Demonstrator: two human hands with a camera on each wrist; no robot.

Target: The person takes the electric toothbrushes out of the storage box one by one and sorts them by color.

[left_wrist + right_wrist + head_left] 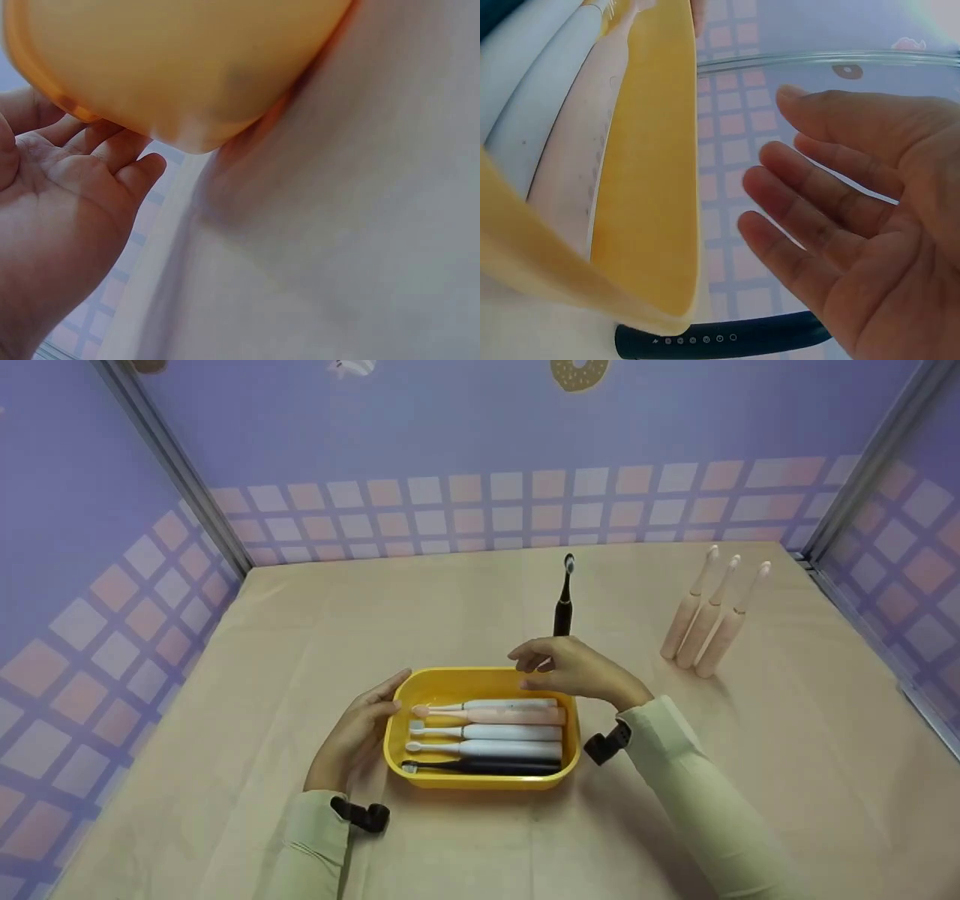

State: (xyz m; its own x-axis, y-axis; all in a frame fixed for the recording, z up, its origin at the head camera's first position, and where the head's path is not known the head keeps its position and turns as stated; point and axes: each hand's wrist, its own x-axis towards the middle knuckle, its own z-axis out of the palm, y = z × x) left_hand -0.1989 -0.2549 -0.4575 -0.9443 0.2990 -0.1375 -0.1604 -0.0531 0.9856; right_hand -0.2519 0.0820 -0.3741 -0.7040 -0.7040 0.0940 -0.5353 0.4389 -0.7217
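Note:
My left hand (365, 724) grips the left end of a yellow plastic bin (480, 782), thumb at the rim and fingers along the outside wall. In the bin, several electric toothbrushes lie side by side with heads to the left: a black toothbrush (495, 766) nearest me, white toothbrushes (517, 748) and a pink toothbrush (517, 715). My right hand (581, 667) hovers over the bin's far right corner, fingers loosely bent and holding nothing. Just behind it another black toothbrush (563, 615) stands upright on the table, its lower end hidden by the hand in the head view.
Three pink toothbrushes (703, 630) stand upright close together at the right of the cloth-covered table (360, 622). Patterned purple walls (480, 435) close off the back and both sides, with metal posts (180, 465) at the corners.

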